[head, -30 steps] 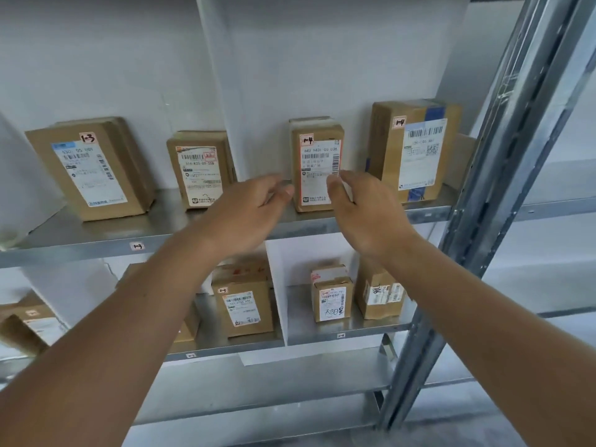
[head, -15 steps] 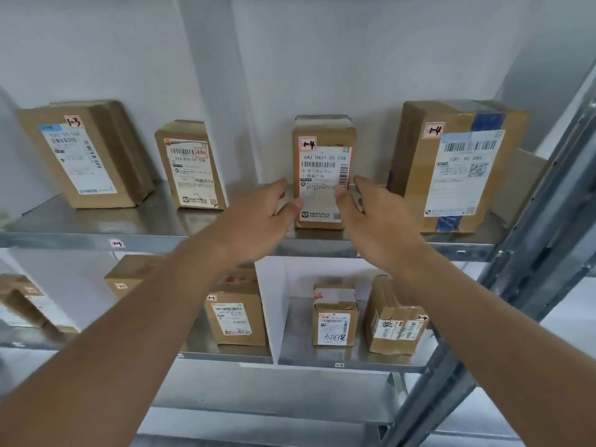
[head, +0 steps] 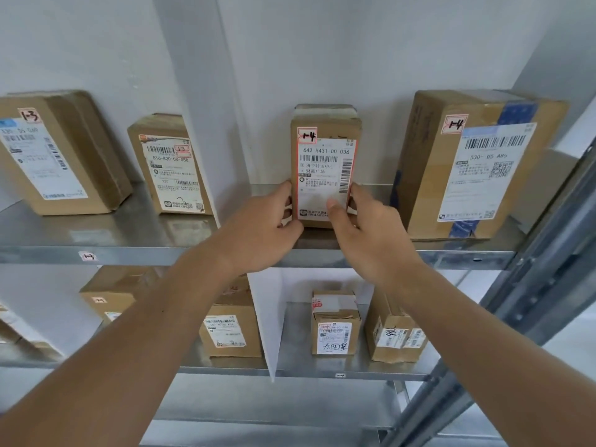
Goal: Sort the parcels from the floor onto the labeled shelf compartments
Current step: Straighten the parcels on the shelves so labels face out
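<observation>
A small upright cardboard parcel (head: 325, 150) marked 1-4 stands on the upper metal shelf (head: 145, 250), right of a white divider (head: 206, 101). My left hand (head: 261, 227) presses its lower left side and my right hand (head: 364, 227) its lower right side, thumb across the label. Both hands grip it near its base. A larger parcel (head: 477, 166) marked 1-4 stands to its right in the same compartment.
Two parcels marked 1-3 (head: 54, 153) (head: 171, 166) stand left of the divider. The lower shelf (head: 306, 371) holds several small boxes either side of another white divider (head: 267, 317). A grey steel upright (head: 532, 301) slants along the right side.
Both hands moved forward and closed around the base of the small 1-4 parcel; earlier they hovered in front of it. The view has come closer to the shelf.
</observation>
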Action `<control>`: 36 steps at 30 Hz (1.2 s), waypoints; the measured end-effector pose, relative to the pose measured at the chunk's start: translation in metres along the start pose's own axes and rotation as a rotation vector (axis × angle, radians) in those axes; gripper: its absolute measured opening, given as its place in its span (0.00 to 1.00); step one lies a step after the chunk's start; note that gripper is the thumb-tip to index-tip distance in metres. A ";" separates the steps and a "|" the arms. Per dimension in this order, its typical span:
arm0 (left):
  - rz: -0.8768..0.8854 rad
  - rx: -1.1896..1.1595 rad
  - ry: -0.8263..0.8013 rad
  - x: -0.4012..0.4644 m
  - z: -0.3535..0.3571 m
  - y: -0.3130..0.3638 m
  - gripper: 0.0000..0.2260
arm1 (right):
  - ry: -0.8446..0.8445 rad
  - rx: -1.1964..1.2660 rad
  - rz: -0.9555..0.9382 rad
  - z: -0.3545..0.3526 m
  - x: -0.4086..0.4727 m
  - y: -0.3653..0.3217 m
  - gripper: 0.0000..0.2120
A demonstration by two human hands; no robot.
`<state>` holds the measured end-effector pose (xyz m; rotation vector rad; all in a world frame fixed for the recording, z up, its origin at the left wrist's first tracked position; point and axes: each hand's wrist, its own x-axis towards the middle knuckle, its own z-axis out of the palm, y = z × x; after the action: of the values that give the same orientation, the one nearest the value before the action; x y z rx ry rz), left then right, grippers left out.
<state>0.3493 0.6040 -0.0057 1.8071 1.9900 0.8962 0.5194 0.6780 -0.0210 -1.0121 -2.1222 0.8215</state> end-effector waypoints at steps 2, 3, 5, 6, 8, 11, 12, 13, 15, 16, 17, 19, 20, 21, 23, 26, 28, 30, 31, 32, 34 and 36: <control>-0.002 -0.006 0.003 0.004 -0.001 -0.001 0.27 | -0.012 0.018 0.001 -0.001 0.004 0.000 0.23; -0.004 -0.014 0.006 0.005 -0.001 -0.001 0.27 | -0.018 0.029 0.002 -0.001 0.006 0.000 0.23; -0.009 -0.019 0.009 0.008 -0.001 -0.003 0.28 | -0.029 0.042 0.000 -0.001 0.010 0.001 0.23; -0.013 -0.017 0.009 0.009 -0.001 -0.003 0.28 | -0.031 0.044 -0.001 -0.001 0.012 0.002 0.23; -0.015 -0.025 0.008 0.012 -0.001 -0.005 0.28 | -0.032 0.043 0.004 -0.001 0.015 0.002 0.23; -0.022 -0.028 0.005 0.015 0.000 -0.006 0.28 | -0.036 0.045 0.009 0.001 0.017 0.004 0.23; -0.025 -0.029 0.005 0.016 0.000 -0.006 0.28 | -0.036 0.044 0.008 0.001 0.017 0.005 0.23; -0.026 -0.030 0.005 0.016 0.000 -0.007 0.28 | -0.035 0.044 0.011 0.000 0.018 0.005 0.23; -0.034 -0.021 0.006 0.016 0.000 -0.008 0.28 | -0.033 0.041 0.019 -0.001 0.018 0.005 0.22; -0.036 -0.013 0.009 0.016 0.000 -0.007 0.28 | -0.035 0.040 0.023 -0.002 0.018 0.005 0.22; -0.038 -0.004 0.013 0.016 0.000 -0.007 0.27 | -0.038 0.042 0.027 -0.002 0.018 0.004 0.22; -0.061 0.046 0.031 0.013 -0.001 -0.004 0.25 | -0.042 0.041 0.030 -0.004 0.016 0.003 0.21; -0.080 0.075 0.047 0.011 -0.002 -0.002 0.24 | -0.046 0.032 0.032 -0.005 0.015 0.002 0.20; -0.094 0.094 0.065 0.008 -0.003 0.001 0.24 | -0.049 0.026 0.036 -0.007 0.013 0.002 0.20; -0.112 0.125 0.088 0.001 -0.005 0.007 0.24 | -0.049 0.022 0.040 -0.011 0.008 0.000 0.18; -0.136 0.168 0.115 -0.015 -0.009 0.020 0.23 | -0.050 0.022 0.004 -0.018 -0.003 -0.005 0.18; -0.148 0.182 0.137 -0.025 -0.010 0.030 0.22 | -0.051 0.000 -0.047 -0.023 -0.012 -0.010 0.18; -0.137 0.195 0.160 -0.035 -0.011 0.039 0.21 | -0.041 -0.055 -0.094 -0.030 -0.022 -0.014 0.19; -0.125 0.195 0.173 -0.040 -0.012 0.043 0.21 | -0.031 -0.089 -0.103 -0.033 -0.027 -0.017 0.19; -0.111 0.191 0.184 -0.044 -0.013 0.048 0.20 | -0.023 -0.119 -0.102 -0.037 -0.031 -0.019 0.19; -0.074 0.177 0.195 -0.050 -0.015 0.057 0.19 | -0.009 -0.151 -0.108 -0.045 -0.038 -0.025 0.20; -0.021 0.187 0.181 -0.053 -0.017 0.064 0.19 | 0.002 -0.151 -0.128 -0.051 -0.044 -0.031 0.21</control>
<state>0.3969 0.5494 0.0379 1.8563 2.2684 0.9238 0.5675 0.6394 0.0206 -0.9409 -2.2484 0.6052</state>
